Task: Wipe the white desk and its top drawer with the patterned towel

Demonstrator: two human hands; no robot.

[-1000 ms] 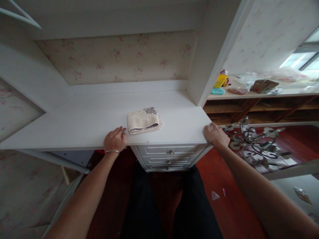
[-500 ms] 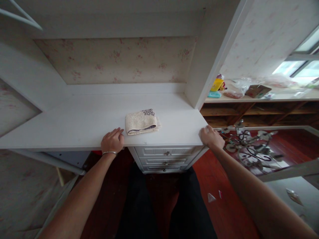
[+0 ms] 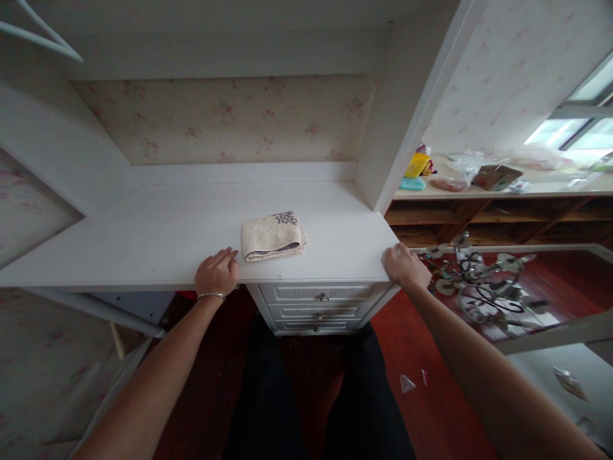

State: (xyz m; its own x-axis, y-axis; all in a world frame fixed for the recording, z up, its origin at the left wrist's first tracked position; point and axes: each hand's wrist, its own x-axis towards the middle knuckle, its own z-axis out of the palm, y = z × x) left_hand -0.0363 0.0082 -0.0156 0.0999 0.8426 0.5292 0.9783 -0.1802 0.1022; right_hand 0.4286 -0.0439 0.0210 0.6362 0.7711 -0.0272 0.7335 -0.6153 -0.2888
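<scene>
A white desk (image 3: pixel 172 236) stretches across in front of me. Folded into a flat rectangle, a beige cloth (image 3: pixel 271 237) with a dark flower pattern lies on its top. My left hand (image 3: pixel 217 271), with a bracelet at the wrist, rests at the desk's front edge; its fingers lie flat on the top, tips just short of the cloth. At the right front corner, my right hand (image 3: pixel 406 264) has its fingers bent over the desk edge, gripping it. Its thumb is hard to make out. Below the top are several white drawers (image 3: pixel 323 295) with small knobs.
On the red floor (image 3: pixel 390 332) at right sits a chandelier (image 3: pixel 483 281) with several arms. Behind it, a low wooden shelf (image 3: pixel 502 193) bears plastic bags, a cardboard box (image 3: pixel 497 177) and a yellow item (image 3: pixel 416 164). White upright panels (image 3: pixel 393 121) rise from the desk.
The view has tilted very slightly. Both hands and the cloth keep their places on the desk.
</scene>
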